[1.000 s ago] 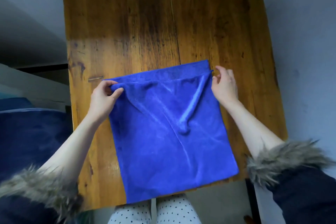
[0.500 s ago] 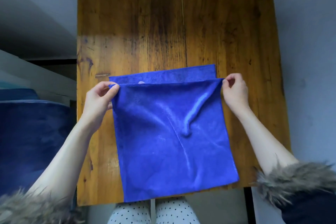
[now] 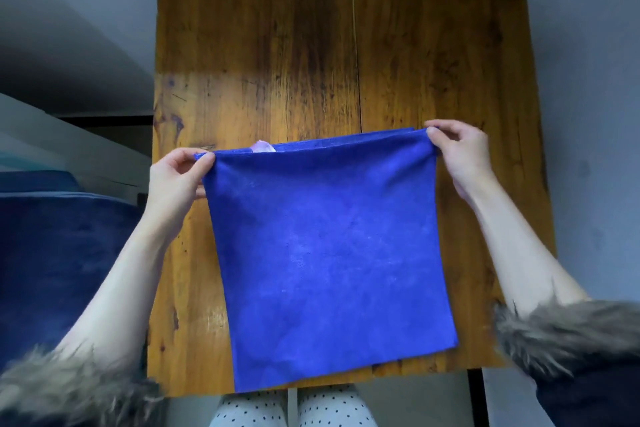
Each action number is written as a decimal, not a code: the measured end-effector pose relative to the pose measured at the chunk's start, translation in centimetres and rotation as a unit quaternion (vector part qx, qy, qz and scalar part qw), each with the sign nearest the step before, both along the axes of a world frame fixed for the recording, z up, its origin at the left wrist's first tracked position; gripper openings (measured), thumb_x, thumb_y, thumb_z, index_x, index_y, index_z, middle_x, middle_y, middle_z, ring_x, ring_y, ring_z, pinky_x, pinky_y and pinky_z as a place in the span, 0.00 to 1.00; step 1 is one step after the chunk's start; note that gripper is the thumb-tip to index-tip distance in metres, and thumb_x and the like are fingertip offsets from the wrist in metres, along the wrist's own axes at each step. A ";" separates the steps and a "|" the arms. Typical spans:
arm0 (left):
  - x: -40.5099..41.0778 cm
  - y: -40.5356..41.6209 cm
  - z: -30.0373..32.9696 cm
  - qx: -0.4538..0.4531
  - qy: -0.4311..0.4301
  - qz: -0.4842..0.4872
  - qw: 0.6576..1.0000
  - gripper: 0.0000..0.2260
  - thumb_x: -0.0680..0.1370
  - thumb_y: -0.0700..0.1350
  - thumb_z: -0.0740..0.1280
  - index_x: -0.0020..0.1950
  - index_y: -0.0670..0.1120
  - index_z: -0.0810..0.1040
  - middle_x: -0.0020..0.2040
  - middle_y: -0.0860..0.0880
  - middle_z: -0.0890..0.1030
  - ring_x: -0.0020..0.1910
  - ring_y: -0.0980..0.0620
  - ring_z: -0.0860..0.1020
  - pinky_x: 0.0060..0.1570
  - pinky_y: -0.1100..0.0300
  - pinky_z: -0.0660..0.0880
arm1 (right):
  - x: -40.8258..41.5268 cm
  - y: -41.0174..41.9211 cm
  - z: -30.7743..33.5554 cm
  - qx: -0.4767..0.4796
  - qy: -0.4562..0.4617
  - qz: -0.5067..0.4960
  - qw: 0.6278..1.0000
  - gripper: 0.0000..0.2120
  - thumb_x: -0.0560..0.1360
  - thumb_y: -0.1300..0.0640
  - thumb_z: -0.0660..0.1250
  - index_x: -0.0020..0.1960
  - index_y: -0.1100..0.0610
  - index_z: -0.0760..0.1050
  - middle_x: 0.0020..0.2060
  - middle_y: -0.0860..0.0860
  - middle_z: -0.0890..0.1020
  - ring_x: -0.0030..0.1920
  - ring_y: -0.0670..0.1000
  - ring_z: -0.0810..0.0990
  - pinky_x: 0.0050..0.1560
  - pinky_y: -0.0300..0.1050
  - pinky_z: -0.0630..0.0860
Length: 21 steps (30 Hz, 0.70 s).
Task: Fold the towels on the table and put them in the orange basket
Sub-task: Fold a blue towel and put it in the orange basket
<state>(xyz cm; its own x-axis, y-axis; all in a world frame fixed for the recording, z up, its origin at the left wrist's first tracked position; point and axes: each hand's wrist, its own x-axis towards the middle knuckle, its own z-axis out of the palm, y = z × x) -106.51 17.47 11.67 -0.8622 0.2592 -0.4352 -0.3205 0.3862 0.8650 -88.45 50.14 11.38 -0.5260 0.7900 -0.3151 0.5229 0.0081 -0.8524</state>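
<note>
1. The wooden counter (image 3: 277,55) filled the middle of the view, its far half bare and its near edge just above the person's knees. No orange basket showed anywhere in the head view, so its place could not be told.

2. The blue towel (image 3: 329,253) lay doubled on the near half of the counter, its lower edge hanging slightly past the near edge. The upper layer was held taut between both hands, and a thin strip of the lower layer showed just beyond it.

3. The left hand (image 3: 176,180) pinched the upper layer's far left corner between thumb and fingers, the remaining fingers curled beneath.

4. The right hand (image 3: 457,152) pinched the far right corner the same way, sitting a little farther from the person than the left, so the held edge ran at a slant.

5. A small pale object (image 3: 264,147) peeked out past the top edge; what it was could not be told.

6. Judged from this, the step was squaring the fold. It would go best if both corners were kept equally tight, the held edge were laid exactly onto the lower layer's edge, and the side hems were matched before either pinch was released, since slack cloth would ripple.
</note>
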 end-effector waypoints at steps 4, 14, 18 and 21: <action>-1.1 0.9 -3.0 -0.172 0.117 -0.071 0.976 0.04 0.77 0.45 0.66 0.47 0.47 0.79 0.45 0.49 0.79 0.46 0.51 0.76 0.46 0.57 0.73 | -1.9 1.2 -2.1 0.057 -0.121 0.053 0.990 0.05 0.75 0.61 0.66 0.47 0.57 0.81 0.47 0.56 0.82 0.51 0.53 0.79 0.51 0.41 0.72; -1.3 1.1 -4.3 -0.247 0.249 -0.195 0.916 0.04 0.75 0.40 0.68 0.47 0.41 0.77 0.52 0.43 0.74 0.56 0.46 0.68 0.53 0.63 0.62 | -2.4 0.5 -2.5 0.149 -0.147 0.166 0.964 0.07 0.76 0.59 0.65 0.49 0.60 0.80 0.55 0.54 0.77 0.55 0.50 0.74 0.54 0.38 0.66; -2.1 1.9 -3.8 -0.261 0.184 -0.218 0.922 0.03 0.75 0.41 0.68 0.47 0.44 0.75 0.49 0.45 0.73 0.54 0.48 0.67 0.52 0.60 0.62 | -2.9 0.7 -2.5 0.094 -0.157 0.176 0.967 0.04 0.76 0.57 0.66 0.50 0.57 0.77 0.51 0.53 0.75 0.49 0.48 0.72 0.44 0.33 0.66; -2.4 2.2 -3.3 -0.258 0.167 -0.231 0.923 0.02 0.75 0.39 0.68 0.45 0.44 0.75 0.48 0.47 0.72 0.48 0.52 0.69 0.45 0.65 0.67 | -3.1 0.7 -2.3 0.042 -0.183 0.170 0.967 0.06 0.75 0.56 0.67 0.50 0.57 0.75 0.47 0.51 0.76 0.48 0.49 0.73 0.42 0.38 0.68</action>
